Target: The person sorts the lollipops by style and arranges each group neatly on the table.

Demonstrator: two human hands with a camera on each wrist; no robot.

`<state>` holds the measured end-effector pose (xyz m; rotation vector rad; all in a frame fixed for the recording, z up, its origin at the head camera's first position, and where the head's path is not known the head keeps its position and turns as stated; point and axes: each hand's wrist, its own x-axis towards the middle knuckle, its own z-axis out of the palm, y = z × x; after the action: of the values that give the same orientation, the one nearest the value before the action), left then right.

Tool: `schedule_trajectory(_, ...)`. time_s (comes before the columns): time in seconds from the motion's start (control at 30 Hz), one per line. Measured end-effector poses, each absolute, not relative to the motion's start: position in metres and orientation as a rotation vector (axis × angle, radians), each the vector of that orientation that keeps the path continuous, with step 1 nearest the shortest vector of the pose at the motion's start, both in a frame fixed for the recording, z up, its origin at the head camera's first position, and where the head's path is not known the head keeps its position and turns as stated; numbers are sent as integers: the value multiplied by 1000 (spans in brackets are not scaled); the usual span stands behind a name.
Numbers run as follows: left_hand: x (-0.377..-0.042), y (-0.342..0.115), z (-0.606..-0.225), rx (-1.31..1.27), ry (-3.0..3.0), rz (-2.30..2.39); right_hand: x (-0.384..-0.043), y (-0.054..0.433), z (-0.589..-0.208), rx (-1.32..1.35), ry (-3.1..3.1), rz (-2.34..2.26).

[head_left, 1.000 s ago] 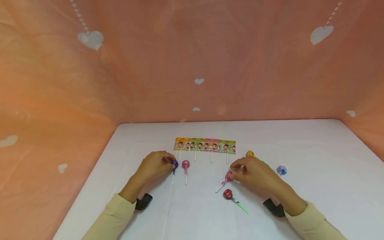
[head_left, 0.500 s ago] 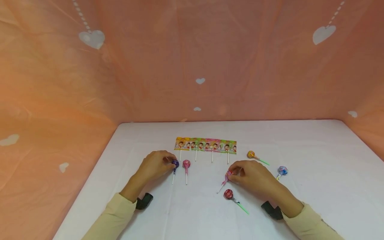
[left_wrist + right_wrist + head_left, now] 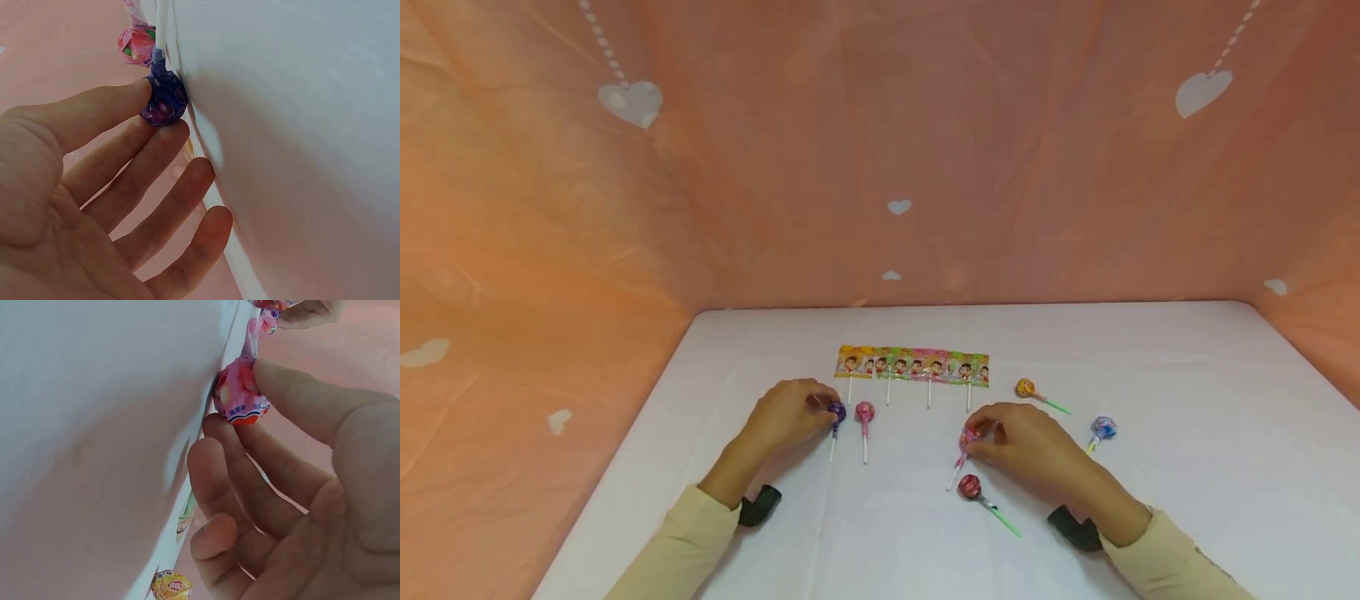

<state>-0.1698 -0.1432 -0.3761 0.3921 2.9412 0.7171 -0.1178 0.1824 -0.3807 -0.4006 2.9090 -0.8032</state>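
Note:
My left hand (image 3: 786, 417) pinches the head of a purple-wrapped lollipop (image 3: 165, 103) between thumb and fingertips. Its white stick points toward me on the table. Just right of it lies a pink lollipop (image 3: 865, 413), stick also toward me. With thumb and fingers, my right hand (image 3: 1033, 442) grips the head of a pink-and-red lollipop (image 3: 240, 394), whose stick slants down to the left. Below that hand lies a dark red lollipop (image 3: 970, 487) with a green stick. In both wrist views the other fingers are loosely bent.
Behind the hands, a row of flat-packed lollipops (image 3: 912, 365) in yellow, green and pink wrappers lies on the white table (image 3: 880, 542). A yellow lollipop (image 3: 1026, 387) and a blue one (image 3: 1103, 428) lie to the right. Orange cloth (image 3: 790, 167) with white hearts surrounds the table.
My right hand has closed on the pink-and-red lollipop and shifted slightly left and toward me, turning its stick more upright in view. My left hand stays in place on the purple lollipop.

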Motion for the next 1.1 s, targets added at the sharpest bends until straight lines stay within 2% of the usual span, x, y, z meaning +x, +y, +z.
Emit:
schedule_trajectory(0.7,-170,-141,-378,377,2946,713,-120,180,-379,-420,2898,-848)
schedule_trajectory(1.1,-170,-142,-380,408,2958,745,-125,179,-373,-580,2935,-878)
